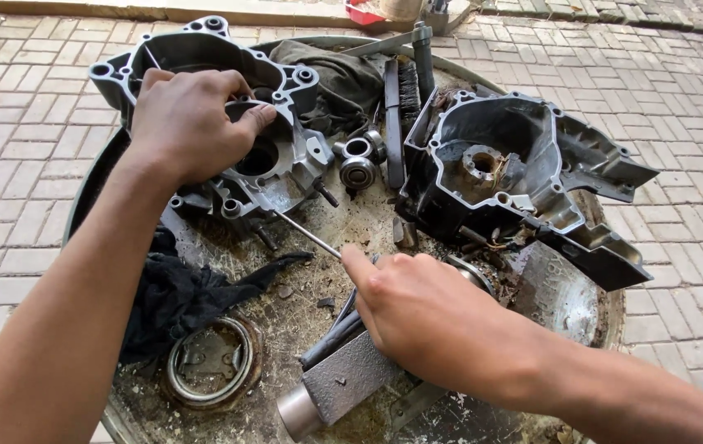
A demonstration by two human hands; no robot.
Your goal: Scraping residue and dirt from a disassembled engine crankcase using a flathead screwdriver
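My left hand (187,123) rests on a grey aluminium engine case half (285,160) and grips its upper rim, fingers curled over the edge by the round bearing hole. My right hand (417,316) is closed around a thin steel rod, probably a screwdriver (306,234), whose tip reaches the lower edge of that case half. A second, darker engine case half (524,177) lies to the right. Both sit in a large, dirty round metal tray (92,193).
Between the case halves lie bearings (358,160) and a black brush (407,94). A black rag (178,300), a round metal ring part (211,362), a heavy hammer (339,386) and a grey cloth (343,78) are in the tray. Brick paving surrounds it.
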